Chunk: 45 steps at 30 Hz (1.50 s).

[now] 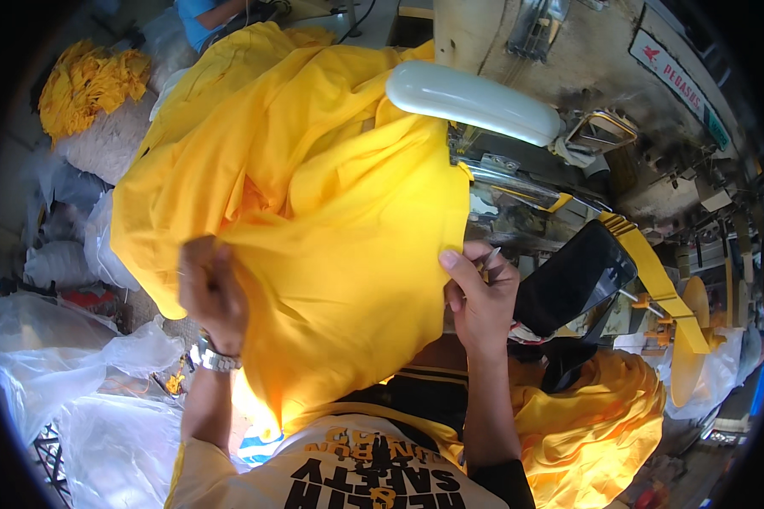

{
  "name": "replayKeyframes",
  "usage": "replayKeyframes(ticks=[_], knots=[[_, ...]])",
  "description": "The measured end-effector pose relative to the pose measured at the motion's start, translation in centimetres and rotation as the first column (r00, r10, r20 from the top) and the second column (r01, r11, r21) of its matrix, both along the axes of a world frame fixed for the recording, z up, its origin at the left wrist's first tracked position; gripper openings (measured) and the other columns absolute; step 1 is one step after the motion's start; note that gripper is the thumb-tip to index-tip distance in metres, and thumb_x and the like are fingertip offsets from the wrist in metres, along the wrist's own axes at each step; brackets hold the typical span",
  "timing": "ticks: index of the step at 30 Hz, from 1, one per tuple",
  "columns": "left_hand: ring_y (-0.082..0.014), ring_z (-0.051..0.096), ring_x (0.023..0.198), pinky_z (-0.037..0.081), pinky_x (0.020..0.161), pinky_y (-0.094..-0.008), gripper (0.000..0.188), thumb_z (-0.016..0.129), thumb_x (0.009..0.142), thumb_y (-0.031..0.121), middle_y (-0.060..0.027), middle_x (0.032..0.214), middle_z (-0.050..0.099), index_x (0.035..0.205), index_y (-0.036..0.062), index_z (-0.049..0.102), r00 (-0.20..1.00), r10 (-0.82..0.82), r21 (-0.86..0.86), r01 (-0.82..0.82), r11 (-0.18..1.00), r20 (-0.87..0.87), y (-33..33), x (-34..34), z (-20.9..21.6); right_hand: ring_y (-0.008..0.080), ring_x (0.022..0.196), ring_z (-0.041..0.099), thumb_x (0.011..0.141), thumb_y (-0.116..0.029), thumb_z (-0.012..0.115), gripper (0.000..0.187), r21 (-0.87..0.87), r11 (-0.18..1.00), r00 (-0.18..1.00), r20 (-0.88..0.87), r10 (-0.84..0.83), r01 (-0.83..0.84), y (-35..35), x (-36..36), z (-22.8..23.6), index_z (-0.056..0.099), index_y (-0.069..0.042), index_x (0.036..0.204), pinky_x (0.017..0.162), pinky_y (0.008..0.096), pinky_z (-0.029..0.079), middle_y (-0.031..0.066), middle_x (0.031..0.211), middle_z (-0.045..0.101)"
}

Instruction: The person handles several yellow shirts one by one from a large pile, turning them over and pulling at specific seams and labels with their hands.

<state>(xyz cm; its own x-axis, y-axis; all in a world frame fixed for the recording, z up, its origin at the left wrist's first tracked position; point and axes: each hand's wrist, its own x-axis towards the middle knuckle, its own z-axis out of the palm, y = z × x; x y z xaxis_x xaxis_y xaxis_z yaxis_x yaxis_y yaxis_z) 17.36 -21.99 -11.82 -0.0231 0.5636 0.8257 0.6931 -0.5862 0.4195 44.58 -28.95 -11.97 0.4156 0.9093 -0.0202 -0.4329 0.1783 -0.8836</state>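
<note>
**Both hands up on the yellow cloth at the sewing machine**

Here is the yellow garment, a big sheet of bright fabric lifted in front of the person and draped over the sewing machine just behind it. It fills the middle of the view, its lower edge hanging down toward the person's lap.

The left hand grips the cloth's left side, fingers curled shut into a bunch of fabric, a metal wristwatch on the wrist below. The right hand takes the right edge: the thumb lies flat on the yellow, the other fingers folded behind, pinching the hem. A small metal tool pokes up between those fingers; what kind it is, I cannot tell.

Just right of that hand a dark phone rests tilted against the machine, a yellow strip running beside it. More yellow fabric is heaped at lower right, another yellow pile sits far left, and clear plastic bags lie on the lower left.
</note>
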Motion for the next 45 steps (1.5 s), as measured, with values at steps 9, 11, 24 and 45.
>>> replayKeyframes(ticks=[9, 11, 24, 45], knots=[[-0.0190, 0.061, 0.072, 0.047, 0.067, -0.0265, 0.007, 0.065, 0.085, -0.004, -0.0101, 0.085, 0.065, 0.091, -0.0018, 0.061, 0.968, -0.032, 0.313, 0.112, 0.943, -0.250, 6.1, 2.1, 10.4, 0.0009, 0.046, 0.041, 0.087, -0.006, 0.070, 0.010, -0.065, 0.998, 0.997, 0.071, 0.003, 0.002, -0.6, 0.1, -0.4, 0.067, 0.003, 0.089, 0.043, 0.0183, 0.031, -0.0023, 0.063, 0.057], [-0.0180, 0.062, 0.071, 0.048, 0.066, -0.0265, 0.006, 0.066, 0.085, -0.003, -0.0094, 0.084, 0.066, 0.090, -0.0014, 0.063, 0.957, -0.027, 0.382, 0.142, 0.913, -0.290, 7.3, 2.5, 11.4, 0.0008, 0.046, 0.041, 0.088, -0.007, 0.069, 0.010, -0.054, 0.999, 0.998, 0.071, 0.002, 0.002, -0.7, 0.1, -0.3, 0.068, 0.003, 0.090, 0.044, 0.0183, 0.031, -0.0020, 0.063, 0.057], [-0.0311, 0.056, 0.113, 0.038, 0.098, -0.0505, 0.032, 0.075, 0.075, 0.021, -0.0038, 0.118, 0.062, 0.106, 0.0162, 0.067, 0.784, -0.477, -0.063, 0.495, 0.867, -0.398, 2.9, 9.9, 6.0, 0.0004, 0.062, 0.054, 0.089, 0.000, 0.065, 0.026, 0.036, 0.997, 0.986, 0.153, -0.074, 0.069, -0.1, -0.7, 1.5, 0.057, 0.002, 0.114, 0.053, 0.0150, 0.037, 0.0042, 0.079, 0.067], [-0.0244, 0.062, 0.091, 0.021, 0.111, -0.0642, 0.013, 0.061, 0.077, 0.009, -0.0022, 0.087, 0.061, 0.088, 0.0105, 0.067, 0.489, -0.579, -0.183, 0.640, 0.746, -0.652, 7.8, 13.5, 7.5, 0.0165, 0.054, 0.060, 0.084, -0.004, 0.070, 0.036, 0.236, 0.947, 0.351, 0.886, -0.302, 0.218, 2.7, -0.4, 2.1, 0.062, 0.001, 0.119, 0.053, 0.0266, 0.047, 0.0154, 0.076, 0.066]])
